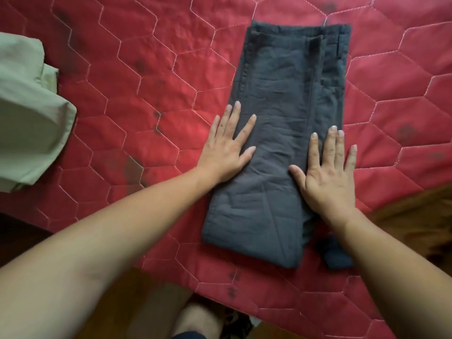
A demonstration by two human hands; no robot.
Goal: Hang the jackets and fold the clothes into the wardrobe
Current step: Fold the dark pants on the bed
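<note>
A green garment (pixel 29 113) is cut off at left; my left hand (pixel 226 150) and right hand (pixel 327 177), fingers flat and apart, press the folded dark trousers (pixel 281 133).

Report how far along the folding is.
Done: the dark grey trousers lie folded lengthwise on the red quilt. In hand: left hand and right hand press flat on them. Left: folding them shorter, probably; the green garment lies bunched to the left; no wardrobe in view.

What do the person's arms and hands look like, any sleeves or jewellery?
Both forearms are bare, with no sleeves in view. The left hand and right hand wear no gloves, rings or watch; the fingernails are short and unpainted.
</note>
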